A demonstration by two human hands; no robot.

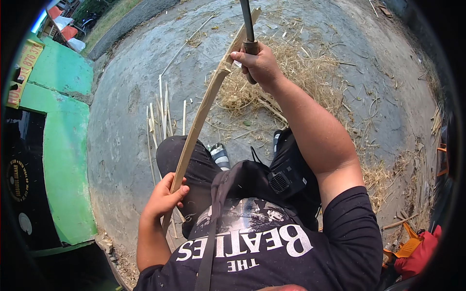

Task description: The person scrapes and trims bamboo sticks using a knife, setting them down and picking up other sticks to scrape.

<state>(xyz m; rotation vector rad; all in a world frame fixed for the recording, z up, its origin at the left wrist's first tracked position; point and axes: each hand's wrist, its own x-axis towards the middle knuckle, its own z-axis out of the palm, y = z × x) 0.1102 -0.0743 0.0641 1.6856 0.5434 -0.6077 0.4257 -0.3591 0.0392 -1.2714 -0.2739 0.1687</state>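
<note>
Left grip [167,196] clasps the strip [200,123] at eight o'clock, right grip [262,65] the knife [248,24] near one, likely for paring, the next stroke calling for steady bracing.

Grey ground [121,140], pale shavings [301,77], a green wall [65,169] and grass [109,24] show an outdoor yard.

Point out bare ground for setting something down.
Free: the grey ground between the green wall and the pale strips. Crowded: where those strips lie, and the shavings pile right of the held slat.
</note>
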